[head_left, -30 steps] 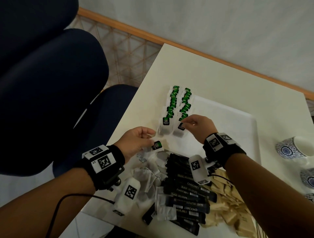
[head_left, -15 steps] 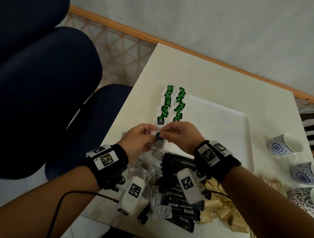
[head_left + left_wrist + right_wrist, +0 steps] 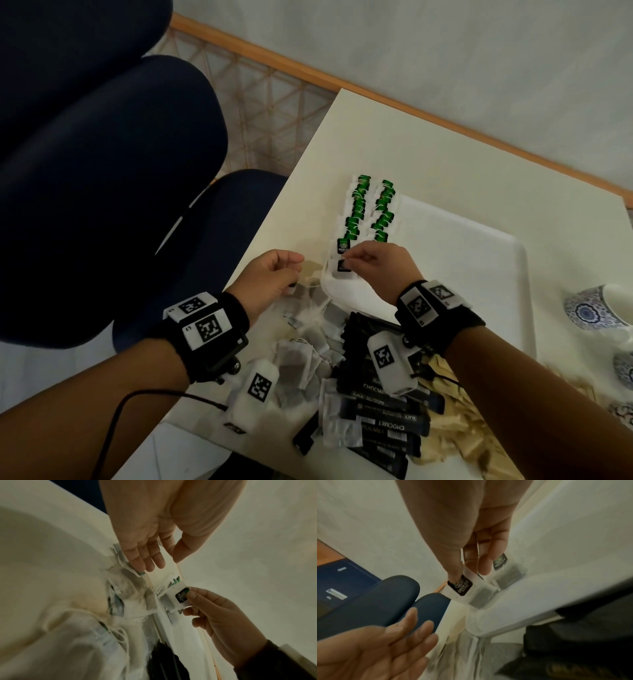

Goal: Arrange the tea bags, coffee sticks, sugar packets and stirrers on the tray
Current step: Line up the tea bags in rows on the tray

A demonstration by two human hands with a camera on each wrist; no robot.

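Laying down: right hand (image 3: 373, 270) now pinches the tea bag (image 3: 343, 265) at near end of the rows (image 3: 371, 212) on tray (image 3: 496, 260). Both hands held it 0.5 s ago. Left hand (image 3: 270, 274), grip relaxed, reaches the loose bags (image 3: 308, 339) on tabletop (image 3: 445, 154), prob. for next one.

tea bags (image 3: 301, 356): gauzy paper | tray (image 3: 486, 274): smooth white plastic | coffee sticks (image 3: 383, 411): glossy black foil

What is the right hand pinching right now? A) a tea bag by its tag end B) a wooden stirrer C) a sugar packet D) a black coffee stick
A: the right hand pinches a tea bag at its dark tag end, at the near end of the tea bag rows on the tray.
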